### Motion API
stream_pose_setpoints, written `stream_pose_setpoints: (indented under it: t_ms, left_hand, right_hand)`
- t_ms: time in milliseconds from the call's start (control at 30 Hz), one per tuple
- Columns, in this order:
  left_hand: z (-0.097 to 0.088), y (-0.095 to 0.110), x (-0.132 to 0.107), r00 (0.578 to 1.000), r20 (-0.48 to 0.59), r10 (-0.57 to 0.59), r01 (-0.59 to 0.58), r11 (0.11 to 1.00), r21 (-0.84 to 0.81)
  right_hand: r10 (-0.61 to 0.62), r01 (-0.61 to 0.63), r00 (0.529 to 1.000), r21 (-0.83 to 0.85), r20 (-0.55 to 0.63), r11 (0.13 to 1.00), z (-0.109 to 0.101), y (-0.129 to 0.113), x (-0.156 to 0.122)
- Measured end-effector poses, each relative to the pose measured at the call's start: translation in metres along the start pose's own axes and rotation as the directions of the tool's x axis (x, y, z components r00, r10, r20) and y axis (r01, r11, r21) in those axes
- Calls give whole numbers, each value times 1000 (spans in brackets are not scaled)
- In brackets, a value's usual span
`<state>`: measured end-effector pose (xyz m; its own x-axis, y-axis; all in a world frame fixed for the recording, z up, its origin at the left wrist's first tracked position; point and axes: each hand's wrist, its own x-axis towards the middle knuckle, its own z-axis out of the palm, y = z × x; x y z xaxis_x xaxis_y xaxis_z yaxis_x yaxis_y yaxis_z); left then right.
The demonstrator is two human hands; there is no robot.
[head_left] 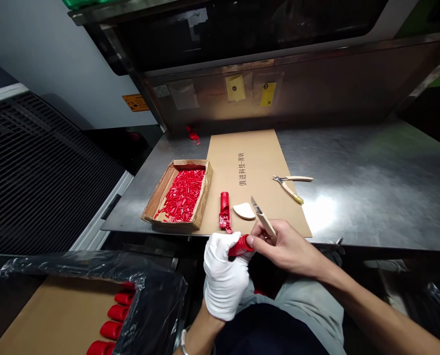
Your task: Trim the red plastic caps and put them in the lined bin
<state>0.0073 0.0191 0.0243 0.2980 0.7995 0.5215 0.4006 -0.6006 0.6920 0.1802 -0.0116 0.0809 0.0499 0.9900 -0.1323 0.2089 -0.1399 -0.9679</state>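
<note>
Just off the near edge of one grey metal bench (371,197), the white-gloved left hand (225,276) is clasping and partly hiding one red plastic cylinder (238,247), its long axis pointing to 2 o'clock, while the bare right hand (283,246) is thumbing that end and gripping one beige-handled knife (266,224). One brown cardboard sheet (257,170) on the bench is bearing one red plastic tubular part (225,212) at 11 o'clock from the hands, and one cream-handled pair of cutters (282,180) is crossing its edge at 1 o'clock.

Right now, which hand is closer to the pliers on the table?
Right. The bare right hand, holding the knife, is on the near side of the pliers; the gloved left hand is farther, to the left.
</note>
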Motion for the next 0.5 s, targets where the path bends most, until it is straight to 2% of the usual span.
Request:
stream_pose_setpoints:
  t_ms: [67, 133, 167, 233, 300, 400, 500]
  left_hand:
    - [-4, 1, 0, 1000, 12, 12, -13, 998, 54]
    - [-7, 2, 0, 999, 24, -27, 25, 998, 61]
    - [-8, 3, 0, 998, 33, -52, 50, 998, 45]
    - [-8, 4, 0, 995, 58, -82, 82, 997, 2]
    - [-7, 5, 1, 993, 78, -85, 88, 996, -33]
    - [-6, 7, 1, 992, 99, -80, 88, 994, -72]
    - [-8, 7, 0, 981, 130, -147, 169, 968, -185]
  right_hand:
    - [-16, 14, 996, -22, -93, 1000, -18, -1, 9]
    - [-19, 14, 980, -29, -198, 999, -34, -1, 16]
    - [-12, 6, 977, -30, -214, 1000, -38, -1, 18]
    - [14, -19, 990, -34, -141, 999, -36, -3, 17]
    - [42, -42, 999, -33, 12, 999, -24, -5, 12]
    - [64, -64, 983, -6, 170, 998, -9, -9, 9]
    - [96, -110, 983, 83, 157, 991, -11, -8, 9]
